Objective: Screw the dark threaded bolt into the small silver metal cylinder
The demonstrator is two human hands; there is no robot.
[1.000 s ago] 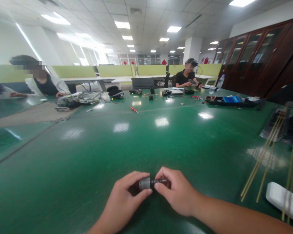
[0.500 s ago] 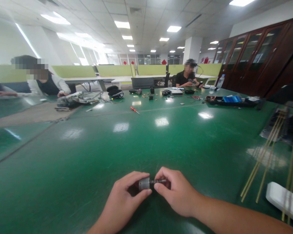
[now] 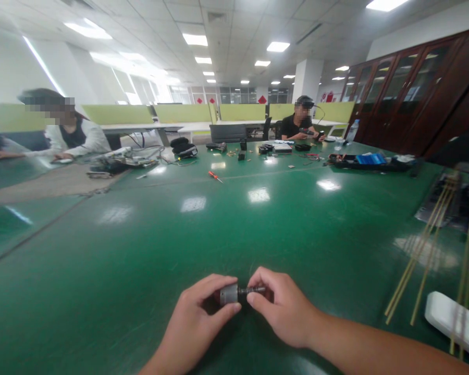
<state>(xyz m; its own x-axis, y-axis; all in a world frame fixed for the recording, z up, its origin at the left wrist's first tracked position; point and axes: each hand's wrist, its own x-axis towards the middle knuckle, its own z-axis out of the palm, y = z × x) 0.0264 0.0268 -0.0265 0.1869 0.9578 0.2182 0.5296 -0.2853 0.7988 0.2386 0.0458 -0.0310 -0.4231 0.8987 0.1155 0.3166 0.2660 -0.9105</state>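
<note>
Near the bottom middle of the head view, my left hand (image 3: 195, 317) is closed around a short grey metal cylinder (image 3: 229, 294), its thumb below and fingers above. A thin ridged metal shaft (image 3: 243, 291) lies in line with the cylinder, on its right. My right hand (image 3: 283, 304) pinches this shaft between thumb and fingers, with its tip showing past the fingertips. Whether shaft and cylinder are joined I cannot tell. Both hands are low over the green table (image 3: 172, 239).
A red-handled screwdriver (image 3: 214, 176) lies farther back. On the right are thin yellowish rods (image 3: 426, 255) and a white rounded case (image 3: 453, 320). A black tray (image 3: 371, 165), cables and small parts line the far side. Two people (image 3: 68, 135) sit at the table, left and back right.
My left hand and the grey cylinder have shifted very slightly left. My right hand is nearly still. The person at the left has moved a hand leftward.
</note>
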